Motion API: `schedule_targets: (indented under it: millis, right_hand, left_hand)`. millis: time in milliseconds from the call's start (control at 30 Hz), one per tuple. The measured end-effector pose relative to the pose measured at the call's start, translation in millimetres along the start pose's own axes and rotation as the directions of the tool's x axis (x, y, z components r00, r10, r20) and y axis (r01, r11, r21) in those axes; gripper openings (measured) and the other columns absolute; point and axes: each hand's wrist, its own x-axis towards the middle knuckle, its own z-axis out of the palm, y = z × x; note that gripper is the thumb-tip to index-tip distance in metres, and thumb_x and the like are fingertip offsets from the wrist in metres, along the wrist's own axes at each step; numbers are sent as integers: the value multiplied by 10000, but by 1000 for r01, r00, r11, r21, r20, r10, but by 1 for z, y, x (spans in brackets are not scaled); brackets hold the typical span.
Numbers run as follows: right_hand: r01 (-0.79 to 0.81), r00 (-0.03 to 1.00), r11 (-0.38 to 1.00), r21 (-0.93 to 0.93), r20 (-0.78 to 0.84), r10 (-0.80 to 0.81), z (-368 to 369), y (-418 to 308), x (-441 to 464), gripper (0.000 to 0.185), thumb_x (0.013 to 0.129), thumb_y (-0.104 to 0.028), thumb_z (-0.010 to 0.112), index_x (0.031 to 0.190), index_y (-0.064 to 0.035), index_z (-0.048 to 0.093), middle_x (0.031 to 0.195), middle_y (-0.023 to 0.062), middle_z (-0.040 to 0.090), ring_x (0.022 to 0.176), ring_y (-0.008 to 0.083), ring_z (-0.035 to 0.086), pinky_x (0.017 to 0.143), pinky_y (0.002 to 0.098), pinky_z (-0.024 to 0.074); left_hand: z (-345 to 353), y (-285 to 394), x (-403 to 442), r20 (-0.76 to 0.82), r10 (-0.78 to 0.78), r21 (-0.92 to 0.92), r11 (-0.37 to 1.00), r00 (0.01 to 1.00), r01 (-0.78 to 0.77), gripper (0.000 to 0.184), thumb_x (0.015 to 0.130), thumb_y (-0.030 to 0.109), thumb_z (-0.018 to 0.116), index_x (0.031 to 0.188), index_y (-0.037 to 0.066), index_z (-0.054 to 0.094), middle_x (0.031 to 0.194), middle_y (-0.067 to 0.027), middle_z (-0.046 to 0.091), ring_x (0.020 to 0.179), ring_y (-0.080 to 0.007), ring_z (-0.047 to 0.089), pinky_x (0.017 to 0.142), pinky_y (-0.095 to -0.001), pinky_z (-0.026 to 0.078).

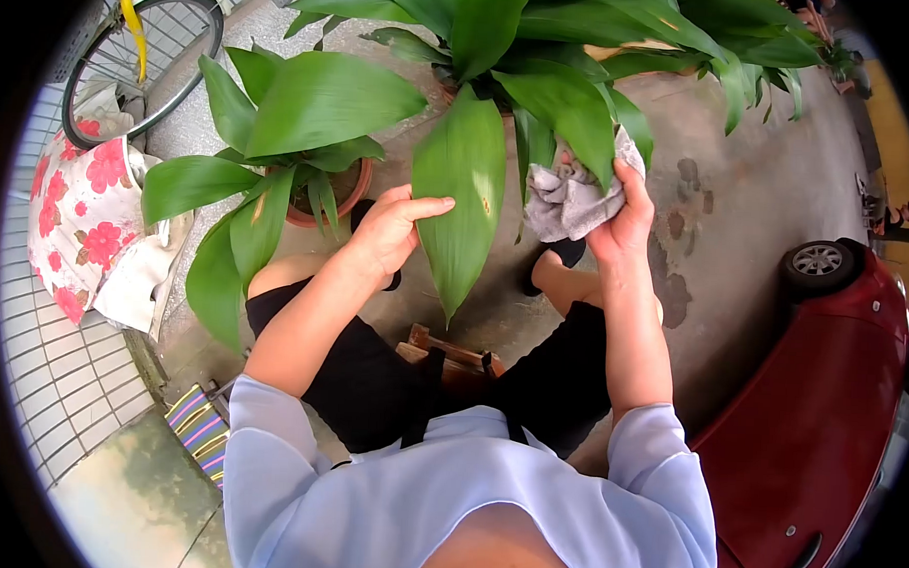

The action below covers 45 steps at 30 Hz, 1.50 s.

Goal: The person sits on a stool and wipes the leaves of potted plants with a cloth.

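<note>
My left hand [388, 230] pinches the left edge of a broad green leaf [462, 199], thumb on top and fingers curled behind it. Pale brown spots mark that leaf near its right edge, and its tip hangs downward. In my right hand [625, 218] is a crumpled grey cloth [568, 200], pressed around the lower end of another leaf [566, 113]. Both leaves belong to a large leafy plant [483, 30] in front of me; its pot is mostly hidden by foliage.
A second potted plant [326, 104] in a terracotta pot [352, 195] stands at left. Beyond it are a bicycle wheel [147, 63] and a flowered cloth cover [87, 211]. A red car [820, 417] is parked at right. A wooden stool [452, 356] shows between my legs.
</note>
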Motion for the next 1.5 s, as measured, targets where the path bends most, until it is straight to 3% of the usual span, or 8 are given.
schedule_targets:
  millis: [133,333,467,600,867,1100,1200,1500]
  right_hand:
    - [-223,969,940,-260,-166,184,-14,37,15,386,943,-258,515,1213,18,493,1033,132,616,898,235,619,768,388,531]
    - [-338,939,845,-415,-89,332,-25,82,27,358,927,-255,573,1184,-6,551,1118,81,604,961,169,583,851,305,483]
    - [-390,899,878,-277,93,429,19,78,22,436,912,-359,593,1191,-25,551,1153,77,604,1008,175,596,877,359,499]
    - [-390,856,743,-544,83,510,27,80,25,440,866,-297,672,1182,-15,551,1087,95,631,955,198,621,818,345,521]
    - [-372,888,885,-279,170,427,39,79,23,404,788,-76,646,1172,-25,532,1084,95,614,987,226,607,883,373,495]
    - [-290,891,925,-247,282,355,49,78,12,534,769,-63,608,1281,-37,458,1155,110,585,1064,247,577,922,377,477]
    - [-271,915,939,-214,246,320,43,80,15,509,759,-66,605,1247,-8,475,1115,142,600,1006,266,609,876,406,518]
    - [51,940,998,43,334,-62,45,54,43,513,848,-336,558,1246,-16,507,1156,141,551,1023,289,495,965,463,384]
  left_hand:
    - [-7,-6,1,-76,62,-103,992,995,-70,298,868,96,619,1138,-24,578,1088,-107,642,999,-188,620,891,-334,489]
    - [-5,-1,-6,28,56,-155,987,998,-51,306,880,132,623,1145,-13,577,1063,-97,641,943,-196,635,844,-340,515]
    - [11,-14,-16,-76,72,134,989,994,-61,273,889,151,628,1116,2,602,1030,-81,654,906,-174,640,795,-322,524]
    - [11,-20,-29,-97,155,266,956,983,-124,244,875,114,641,1086,-7,623,1009,-77,662,905,-152,627,800,-298,501]
    - [-11,37,-43,-117,292,248,934,949,-256,356,856,360,690,940,23,612,831,-53,633,728,-134,610,592,-263,482]
    - [-34,79,-10,-328,625,23,755,708,-655,545,886,322,653,1300,39,442,1276,-109,514,1186,-227,498,1013,-398,384]
    - [-44,84,7,-357,533,-247,738,767,-628,496,898,263,642,1300,51,443,1284,-77,520,1166,-212,514,995,-396,407]
    - [-29,27,-47,-116,367,26,930,923,-367,345,900,135,625,1208,20,518,1151,-56,577,1073,-164,549,904,-339,464]
